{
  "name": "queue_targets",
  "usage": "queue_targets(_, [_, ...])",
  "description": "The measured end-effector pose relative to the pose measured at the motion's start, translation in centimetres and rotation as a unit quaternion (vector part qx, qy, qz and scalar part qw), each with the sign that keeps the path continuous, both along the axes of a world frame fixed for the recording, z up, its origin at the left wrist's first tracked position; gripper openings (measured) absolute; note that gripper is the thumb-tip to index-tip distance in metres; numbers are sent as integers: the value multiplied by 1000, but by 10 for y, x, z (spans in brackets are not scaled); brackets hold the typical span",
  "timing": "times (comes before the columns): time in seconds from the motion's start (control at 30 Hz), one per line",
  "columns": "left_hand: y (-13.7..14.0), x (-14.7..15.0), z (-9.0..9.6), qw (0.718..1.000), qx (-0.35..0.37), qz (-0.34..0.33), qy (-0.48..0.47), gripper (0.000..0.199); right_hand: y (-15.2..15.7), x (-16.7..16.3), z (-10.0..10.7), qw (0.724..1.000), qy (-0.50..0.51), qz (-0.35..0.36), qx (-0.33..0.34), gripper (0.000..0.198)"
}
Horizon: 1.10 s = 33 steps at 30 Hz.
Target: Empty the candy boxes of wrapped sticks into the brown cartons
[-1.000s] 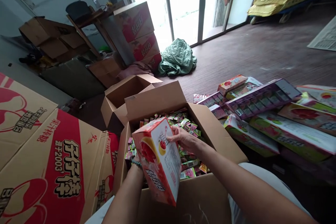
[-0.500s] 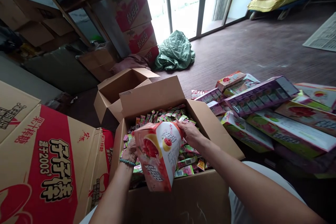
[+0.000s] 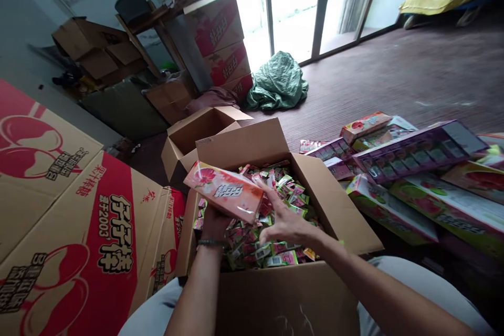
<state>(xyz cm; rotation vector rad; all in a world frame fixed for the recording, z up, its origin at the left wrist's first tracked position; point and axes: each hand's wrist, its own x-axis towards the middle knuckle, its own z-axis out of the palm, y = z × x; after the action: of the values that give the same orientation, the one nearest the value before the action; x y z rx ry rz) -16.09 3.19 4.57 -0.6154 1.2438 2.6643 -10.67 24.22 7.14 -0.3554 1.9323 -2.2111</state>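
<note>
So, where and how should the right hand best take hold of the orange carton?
Probably pinch the orange carton at its right end, from the right: that narrow end faces the right hand, and the left hand supports it below.

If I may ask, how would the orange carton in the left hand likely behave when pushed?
The orange carton probably keeps its shape when pushed gently, given its straight edges. Its shiny face may be slippery. It seems fairly light, as the left hand appears to support it from below.
</note>
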Motion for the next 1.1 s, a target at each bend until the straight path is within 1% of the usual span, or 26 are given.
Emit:
queue_targets(0.03, [8, 0, 2, 1000, 18, 5, 6, 18, -2, 1, -1, 998, 14, -54, 11, 127])
queue_targets(0.07, [14, 1, 5, 999, 33, 11, 7, 20, -1, 0, -2, 994, 19, -105, 8, 124])
queue_targets(0.1, [17, 4, 9, 999, 41, 17, -1, 23, 1, -3, -2, 989, 16, -144, -11, 116])
queue_targets(0.13, [17, 6, 13, 999, 40, 23, -18, 28, 7, -6, -1, 986, 10, -160, -36, 106])
queue_targets(0.2, [9, 10, 23, 998, 5, 38, -57, 46, 21, -14, 4, 985, 9, -158, -72, 87])
queue_targets(0.23, [4, 11, 28, 997, -19, 41, -61, 56, 29, -16, 8, 987, 11, -148, -69, 81])
queue_targets(0.27, [0, 11, 33, 998, -35, 39, -45, 64, 36, -18, 12, 989, 11, -141, -52, 79])
queue_targets(0.3, [-3, 11, 39, 999, -40, 28, -10, 69, 41, -19, 16, 990, 8, -137, -29, 79])
queue_targets(0.37, [-1, 11, 47, 997, -30, -5, 69, 70, 48, -19, 21, 990, -7, -140, 3, 84])
queue_targets(0.43, [6, 10, 54, 992, -18, -34, 124, 68, 50, -19, 23, 989, -10, -146, -3, 85])
queue_targets(0.5, [9, 10, 58, 990, -26, -36, 133, 68, 45, -19, 21, 989, 12, -147, -7, 86])
queue_targets(0.6, [5, 13, 65, 992, -45, 2, 115, 73, 36, -18, 20, 990, 57, -126, 6, 97])
queue_targets(0.67, [0, 17, 72, 989, -54, 13, 134, 72, 36, -16, 24, 992, 57, -111, -11, 100])
queue_targets(0.77, [2, 24, 82, 978, -65, -24, 195, 72, 46, -15, 32, 990, 32, -126, -50, 96])
queue_targets(0.83, [8, 24, 85, 970, -86, -24, 228, 72, 54, -17, 34, 988, 33, -130, -76, 98])
queue_targets(0.9, [13, 17, 84, 966, -110, -16, 235, 70, 57, -20, 32, 987, 31, -130, -93, 99])
queue_targets(1.0, [18, 6, 81, 970, -119, -43, 209, 67, 56, -25, 25, 984, 27, -158, -79, 97])
queue_targets(1.1, [19, 4, 87, 966, -126, -39, 222, 71, 55, -26, 22, 982, 54, -167, -68, 90])
